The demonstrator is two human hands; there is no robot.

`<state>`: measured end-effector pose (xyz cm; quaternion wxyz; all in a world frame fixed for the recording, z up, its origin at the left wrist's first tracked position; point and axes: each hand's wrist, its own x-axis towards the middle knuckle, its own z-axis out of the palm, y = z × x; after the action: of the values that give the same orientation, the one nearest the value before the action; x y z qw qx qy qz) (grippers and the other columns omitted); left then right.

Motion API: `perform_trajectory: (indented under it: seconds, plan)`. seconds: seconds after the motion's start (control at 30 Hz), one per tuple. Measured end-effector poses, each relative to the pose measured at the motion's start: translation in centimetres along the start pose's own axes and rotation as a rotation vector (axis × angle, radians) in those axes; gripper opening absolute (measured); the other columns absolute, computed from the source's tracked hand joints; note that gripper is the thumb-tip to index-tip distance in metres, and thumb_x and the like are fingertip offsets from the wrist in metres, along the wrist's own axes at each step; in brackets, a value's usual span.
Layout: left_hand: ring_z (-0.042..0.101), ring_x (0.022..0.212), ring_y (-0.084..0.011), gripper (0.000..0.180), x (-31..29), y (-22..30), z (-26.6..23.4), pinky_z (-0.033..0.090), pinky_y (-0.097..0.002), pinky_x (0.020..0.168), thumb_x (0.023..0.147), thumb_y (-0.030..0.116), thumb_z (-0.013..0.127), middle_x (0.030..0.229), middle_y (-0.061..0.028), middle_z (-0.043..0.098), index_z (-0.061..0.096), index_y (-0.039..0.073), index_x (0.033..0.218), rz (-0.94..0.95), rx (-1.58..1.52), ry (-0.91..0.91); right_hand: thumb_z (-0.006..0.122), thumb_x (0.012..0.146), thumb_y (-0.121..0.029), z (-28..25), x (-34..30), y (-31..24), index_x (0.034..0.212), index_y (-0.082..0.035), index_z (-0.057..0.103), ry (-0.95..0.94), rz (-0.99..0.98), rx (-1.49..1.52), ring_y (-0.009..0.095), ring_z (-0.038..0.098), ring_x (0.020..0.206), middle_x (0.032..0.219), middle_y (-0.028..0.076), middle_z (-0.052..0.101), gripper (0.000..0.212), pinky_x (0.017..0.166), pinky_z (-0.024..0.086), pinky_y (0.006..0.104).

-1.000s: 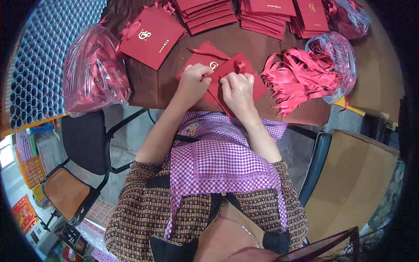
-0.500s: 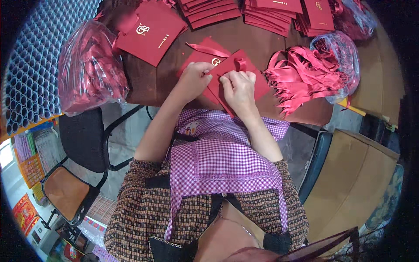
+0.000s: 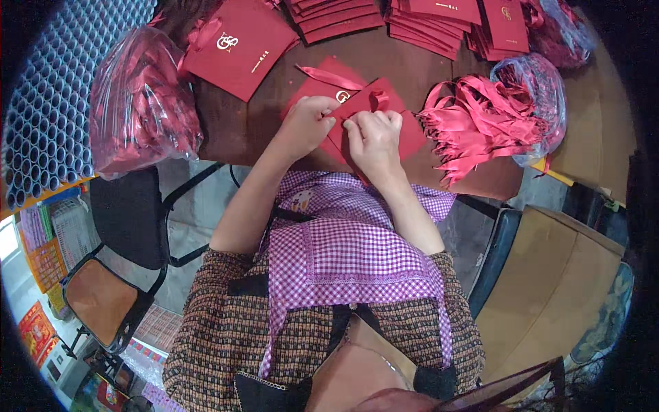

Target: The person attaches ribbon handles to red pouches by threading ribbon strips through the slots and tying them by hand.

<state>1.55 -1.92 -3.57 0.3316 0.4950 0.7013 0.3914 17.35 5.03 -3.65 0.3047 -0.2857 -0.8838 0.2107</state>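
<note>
Red bag [image 3: 358,104] with ribbon [image 3: 377,101];
right hand [image 3: 376,137] clamped on ribbon, perhaps for tautness; left hand [image 3: 307,127] at bag's edge, grip unclear

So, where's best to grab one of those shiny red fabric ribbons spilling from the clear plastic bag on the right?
Probably by a loose end, coming from the left, where the right hand is: the shiny red fabric ribbons fan out that way, while the clear plastic bag sits at their right.
</note>
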Motion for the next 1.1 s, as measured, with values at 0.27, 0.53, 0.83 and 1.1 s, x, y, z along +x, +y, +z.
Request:
perform_trajectory:
  seconds: [0.27, 0.53, 0.83, 1.1]
  plan:
    - [0.05, 0.072, -0.0073, 0.03, -0.1, 0.2, -0.3, 0.045, -0.0239, 0.066, 0.078, -0.001, 0.064, 0.087, -0.0011, 0.063, 0.066, -0.003, 0.108, -0.023, -0.034, 0.0, 0.066, 0.079, -0.01, 0.0, 0.1, -0.6, 0.076, -0.006, 0.061, -0.027, -0.042, -0.045, 0.024, 0.056, 0.071, 0.071, 0.007, 0.06, 0.007, 0.079, 0.035, 0.0404]
    - [0.051, 0.071, -0.0077, 0.028, -0.2, 0.4, -0.7, 0.045, -0.0244, 0.065, 0.076, -0.002, 0.067, 0.082, -0.0023, 0.063, 0.067, -0.003, 0.104, -0.042, -0.085, -0.015, 0.065, 0.075, -0.007, 1.2, 0.0, -1.1, 0.07, -0.008, 0.054, 0.05, -0.161, -0.119, 0.025, 0.053, 0.067, 0.062, 0.007, 0.054, 0.012, 0.075, 0.036, 0.0429]
    - [0.051, 0.071, -0.0066, 0.026, -0.3, 0.4, -1.0, 0.046, -0.0238, 0.065, 0.077, -0.002, 0.066, 0.081, -0.0002, 0.063, 0.067, -0.005, 0.103, -0.056, -0.153, -0.014, 0.066, 0.079, -0.008, 0.5, 0.1, -0.7, 0.074, -0.005, 0.059, -0.039, -0.024, 0.032, 0.024, 0.056, 0.068, 0.069, 0.007, 0.059, 0.009, 0.079, 0.036, 0.0397]
    - [0.049, 0.073, -0.0054, 0.026, -0.1, 0.6, -1.3, 0.043, -0.022, 0.065, 0.079, -0.002, 0.063, 0.08, 0.0036, 0.056, 0.065, -0.004, 0.105, -0.11, -0.258, -0.088, 0.065, 0.08, -0.012, 0.0, 0.1, -0.7, 0.072, -0.006, 0.056, 0.031, -0.024, -0.001, 0.026, 0.054, 0.07, 0.066, 0.01, 0.056, 0.014, 0.079, 0.035, 0.0425]
